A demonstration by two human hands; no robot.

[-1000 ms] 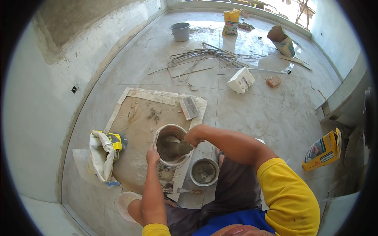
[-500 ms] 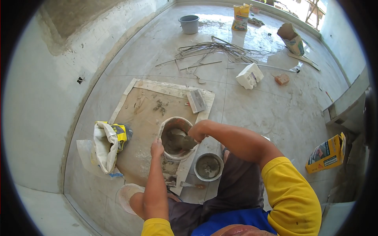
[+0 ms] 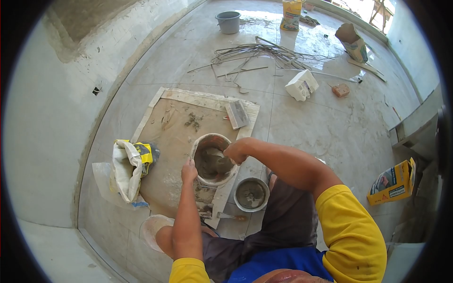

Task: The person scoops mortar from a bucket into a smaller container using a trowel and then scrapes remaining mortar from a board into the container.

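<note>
A bucket (image 3: 193,150) of wet grey mortar (image 3: 207,162) stands on the dirty board, tilted slightly towards me. My left hand (image 3: 189,170) is closed on its left rim. Over the right rim, my right hand (image 3: 237,151) is wrapped round the handle of a trowel, whose blade is partly in the mortar and hard to make out. A smaller metal bowl (image 3: 236,200) with grey mix in its bottom sits on the floor right of the bucket. Near my knees lies a putty knife (image 3: 231,216) with a wooden handle.
Left of the board (image 3: 174,96) stands an open white-and-yellow sack (image 3: 125,172). A rectangular float (image 3: 237,114) lies on the board's far corner. Beyond are bent metal rods (image 3: 255,54), a white block (image 3: 301,86), a brick piece (image 3: 340,90) and a grey bucket (image 3: 228,23). A yellow bag (image 3: 391,183) stands right.
My right hand has moved slightly left and up over the bucket, and the trowel blade has sunk lower into the mortar. My left hand stays on the rim. The view has shifted slightly.
</note>
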